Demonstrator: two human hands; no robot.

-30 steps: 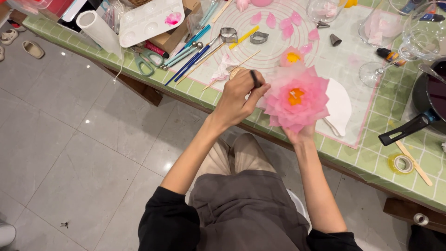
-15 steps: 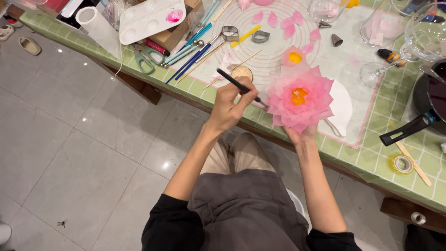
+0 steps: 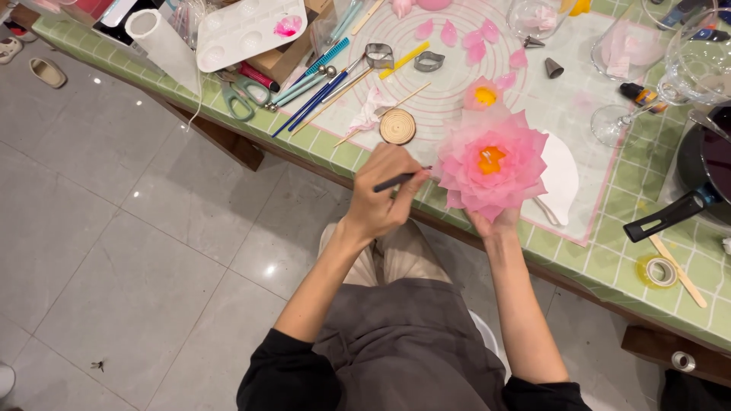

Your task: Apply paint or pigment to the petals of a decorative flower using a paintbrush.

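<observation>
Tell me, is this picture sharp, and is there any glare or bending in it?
Head view: mostly sharp; the left hand with its dark brush is slightly soft. Ceiling light glares as a bright spot on the grey floor tiles. The wide lens bows the green tiled table edge. The pink paper flower, held by the right hand, is evenly lit.

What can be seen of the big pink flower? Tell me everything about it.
The big pink flower is a full, open bloom of many thin, layered petals that look like paper or a similar soft sheet, pale at the edges and deeper pink inward, with an orange-yellow centre. It faces up toward the camera, over the near edge of the green tiled table. The right hand holds it from beneath; the left hand brings a dark thin tool to its left petals.
</observation>
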